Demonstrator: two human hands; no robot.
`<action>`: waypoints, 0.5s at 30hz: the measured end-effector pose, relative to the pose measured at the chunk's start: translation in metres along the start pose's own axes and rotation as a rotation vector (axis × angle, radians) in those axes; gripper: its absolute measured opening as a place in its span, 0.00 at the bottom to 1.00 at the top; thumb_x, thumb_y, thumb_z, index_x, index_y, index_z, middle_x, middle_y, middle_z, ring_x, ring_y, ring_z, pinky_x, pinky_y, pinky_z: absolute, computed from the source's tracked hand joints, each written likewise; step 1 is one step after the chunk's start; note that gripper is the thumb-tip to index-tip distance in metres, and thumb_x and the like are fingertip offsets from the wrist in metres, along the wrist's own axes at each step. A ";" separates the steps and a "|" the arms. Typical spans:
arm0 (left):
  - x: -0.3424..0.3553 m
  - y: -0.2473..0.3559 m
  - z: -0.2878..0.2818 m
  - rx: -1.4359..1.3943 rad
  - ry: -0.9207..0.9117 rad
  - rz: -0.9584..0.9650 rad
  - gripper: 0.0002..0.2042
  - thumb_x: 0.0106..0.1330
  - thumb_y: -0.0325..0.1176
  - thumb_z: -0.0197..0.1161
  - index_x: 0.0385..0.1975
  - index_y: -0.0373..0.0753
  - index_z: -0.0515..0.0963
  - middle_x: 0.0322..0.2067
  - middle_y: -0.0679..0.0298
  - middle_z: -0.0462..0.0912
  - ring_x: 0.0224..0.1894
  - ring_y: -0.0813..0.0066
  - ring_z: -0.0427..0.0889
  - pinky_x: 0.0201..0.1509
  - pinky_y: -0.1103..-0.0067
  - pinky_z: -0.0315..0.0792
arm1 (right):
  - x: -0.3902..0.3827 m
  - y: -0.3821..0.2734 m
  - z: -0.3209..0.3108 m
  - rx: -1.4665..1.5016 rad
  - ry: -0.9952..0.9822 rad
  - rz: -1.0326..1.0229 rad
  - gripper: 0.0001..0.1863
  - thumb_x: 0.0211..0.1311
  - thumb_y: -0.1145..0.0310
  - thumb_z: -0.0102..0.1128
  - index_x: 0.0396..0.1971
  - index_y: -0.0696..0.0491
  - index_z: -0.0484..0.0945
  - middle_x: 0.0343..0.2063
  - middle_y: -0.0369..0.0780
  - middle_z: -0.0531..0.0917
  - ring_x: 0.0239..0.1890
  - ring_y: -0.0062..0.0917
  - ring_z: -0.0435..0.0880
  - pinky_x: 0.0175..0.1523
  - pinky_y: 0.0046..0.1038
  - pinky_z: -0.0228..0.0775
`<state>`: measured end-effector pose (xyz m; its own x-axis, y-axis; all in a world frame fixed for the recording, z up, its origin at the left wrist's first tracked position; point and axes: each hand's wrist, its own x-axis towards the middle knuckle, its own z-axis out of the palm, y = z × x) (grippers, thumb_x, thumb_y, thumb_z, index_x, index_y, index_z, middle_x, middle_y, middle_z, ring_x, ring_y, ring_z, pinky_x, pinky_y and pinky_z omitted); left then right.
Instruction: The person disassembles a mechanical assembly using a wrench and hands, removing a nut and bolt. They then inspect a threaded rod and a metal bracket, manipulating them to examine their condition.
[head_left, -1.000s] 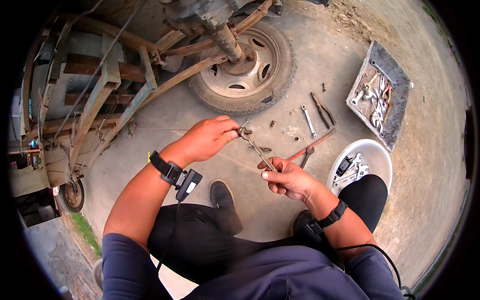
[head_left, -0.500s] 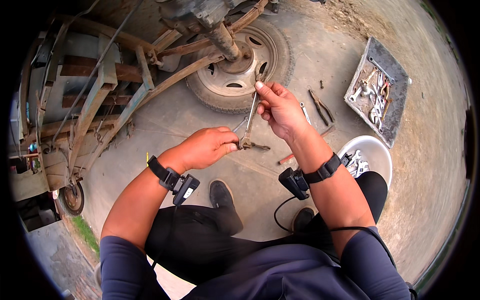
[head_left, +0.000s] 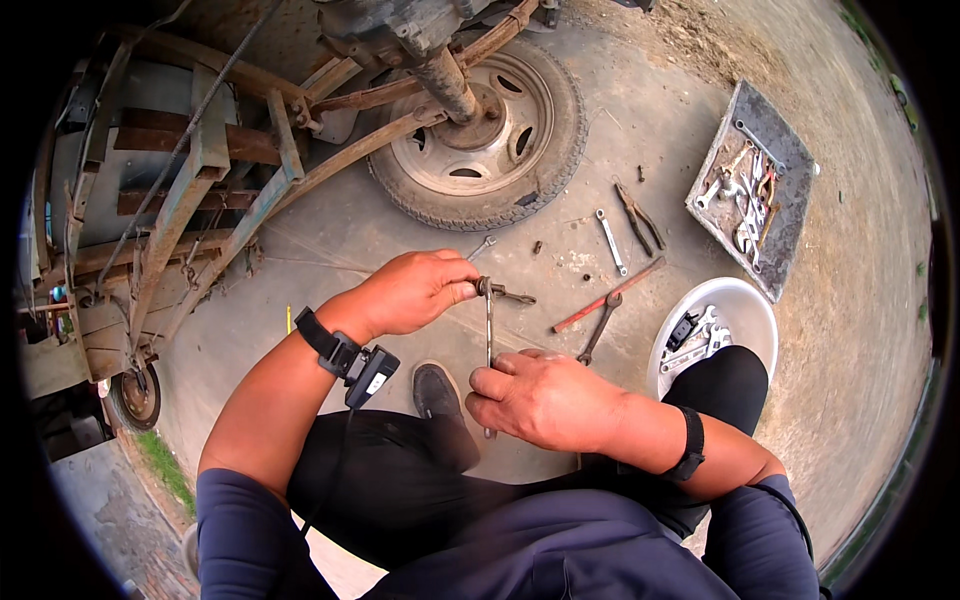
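Near the middle of the frame, the left hand (head_left: 425, 290) pinches a rusty bolt (head_left: 483, 286) between thumb and fingers, and the head of a slim steel wrench (head_left: 490, 330) meets it there. The right hand (head_left: 550, 400), just below centre, is curled round the lower part of that wrench, its shank standing almost straight up the frame. I'd judge the step in hand to be working the wrench around the bolt, by feel as much as by eye. The next move, to my mind, calls for a firm left pinch and a level swing of the right wrist, with the wrench head seated. A dark, rusty piece (head_left: 516, 294) shows beside the wrench head; whether it touches, I can't tell.

Right of centre, pliers (head_left: 638, 218), a combination wrench (head_left: 612, 243), a red rod (head_left: 630, 283) and a dark open-end wrench (head_left: 601, 328) lie on the concrete floor (head_left: 330, 235).

As for writing, I can't make out a word anywhere. The boxy device (head_left: 370, 378) on the left wrist carries a white label (head_left: 376, 385), too small to read from here. I see no legible marking on the wrench, nor a maker's name on the tyre (head_left: 560, 170) in the upper middle.
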<state>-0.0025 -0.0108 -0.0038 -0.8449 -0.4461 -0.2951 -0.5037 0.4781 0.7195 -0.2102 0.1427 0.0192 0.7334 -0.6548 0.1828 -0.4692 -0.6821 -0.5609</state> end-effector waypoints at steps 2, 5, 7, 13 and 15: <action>-0.001 -0.001 0.000 0.000 -0.006 -0.014 0.09 0.74 0.34 0.60 0.47 0.37 0.80 0.39 0.55 0.80 0.43 0.52 0.80 0.47 0.66 0.74 | -0.011 0.005 -0.003 0.008 0.104 -0.007 0.13 0.53 0.64 0.69 0.39 0.48 0.79 0.41 0.34 0.81 0.37 0.28 0.81 0.43 0.29 0.76; -0.004 -0.001 0.000 -0.004 0.017 -0.017 0.10 0.74 0.35 0.59 0.47 0.37 0.80 0.39 0.55 0.80 0.43 0.52 0.80 0.48 0.67 0.74 | -0.009 0.001 -0.020 0.059 0.369 0.041 0.11 0.57 0.66 0.69 0.37 0.48 0.77 0.38 0.35 0.81 0.37 0.31 0.80 0.45 0.32 0.76; -0.004 -0.002 0.000 -0.026 0.014 -0.024 0.10 0.74 0.35 0.59 0.47 0.37 0.80 0.39 0.55 0.80 0.43 0.53 0.80 0.48 0.67 0.74 | -0.008 0.007 -0.027 0.163 0.556 0.125 0.09 0.59 0.69 0.68 0.36 0.49 0.76 0.37 0.37 0.81 0.39 0.33 0.80 0.45 0.33 0.74; -0.005 0.002 -0.001 -0.029 -0.012 -0.041 0.10 0.75 0.37 0.59 0.47 0.38 0.81 0.38 0.56 0.80 0.43 0.54 0.80 0.48 0.66 0.74 | 0.002 0.050 0.005 1.059 0.779 0.849 0.14 0.71 0.62 0.61 0.31 0.57 0.75 0.24 0.39 0.78 0.30 0.24 0.75 0.39 0.29 0.70; -0.002 0.001 0.001 -0.032 -0.017 -0.031 0.11 0.75 0.38 0.59 0.47 0.39 0.81 0.38 0.57 0.81 0.44 0.53 0.80 0.48 0.65 0.74 | 0.010 0.062 0.017 0.966 0.544 0.946 0.20 0.72 0.57 0.61 0.27 0.59 0.75 0.19 0.40 0.75 0.25 0.22 0.71 0.35 0.30 0.69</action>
<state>-0.0014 -0.0087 -0.0029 -0.8319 -0.4476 -0.3281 -0.5243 0.4398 0.7292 -0.2239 0.0995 -0.0277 -0.0320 -0.9152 -0.4017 0.0065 0.4017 -0.9158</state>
